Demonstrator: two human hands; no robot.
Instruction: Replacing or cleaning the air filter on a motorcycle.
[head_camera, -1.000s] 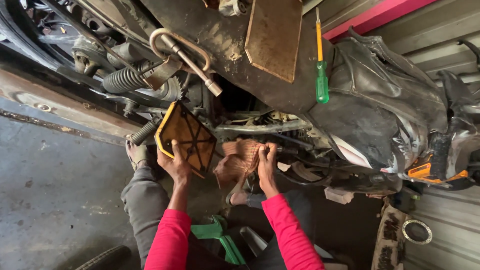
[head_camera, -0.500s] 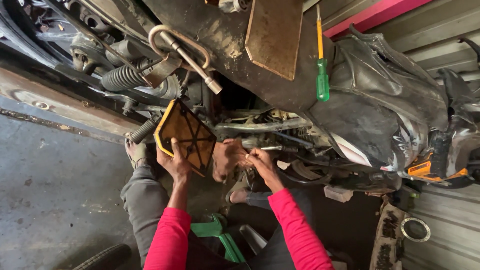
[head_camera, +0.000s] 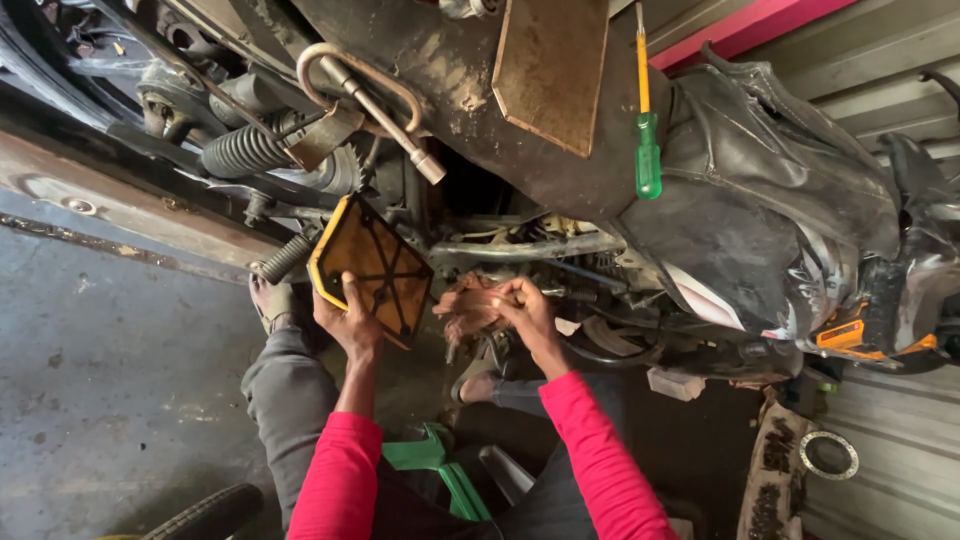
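Two hands (head_camera: 440, 315), air filter (head_camera: 372, 265) leftmost.

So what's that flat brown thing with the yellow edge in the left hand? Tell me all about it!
The flat brown panel with a yellow rim looks like a four-sided filter. Dark ribs cross its amber, dusty-looking face. It is held tilted, one corner pointing up, in front of the motorcycle's greasy engine parts. The left hand grips its lower edge, thumb on the face. Nothing else clearly touches it.
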